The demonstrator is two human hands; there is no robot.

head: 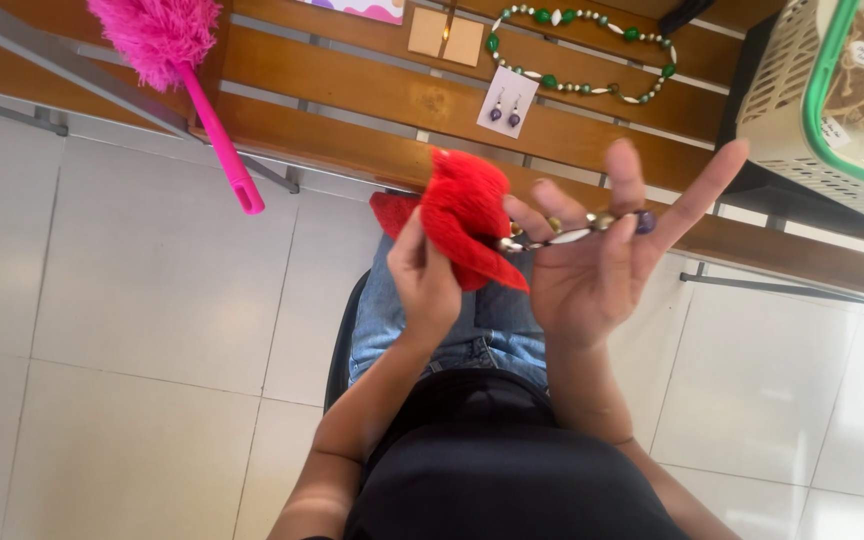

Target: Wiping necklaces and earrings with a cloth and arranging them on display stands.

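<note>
A slatted wooden bench point(372, 95) runs across the top of the frame, above pale floor tiles point(142, 330). At the upper right corner sits a cream plastic basket point(792, 110) with a green rim. At the upper left, a pink feather duster point(177, 70) lies with its handle slanting down over the bench edge. On the slats in the upper middle lie a green and white bead necklace point(582, 50) and, just below it, a small white card with two purple earrings point(507, 105).

In the centre of the frame, the left hand point(424, 280) pinches a red cloth point(467, 220) bunched between thumb and fingers. The cloth looks soft, light and floppy; it will drape and fold wherever it is gripped, so a gathered handful seems the surest hold.

Just right of centre, the right hand point(592, 270) is spread wide, palm up, with a strand of beaded jewellery point(577, 232) laid across the fingers; one end touches the cloth. The strand looks light and limp, its polished beads probably slippery and its thread likely delicate. Holding it by the beads and supporting its length looks safer than pulling at one end.
</note>
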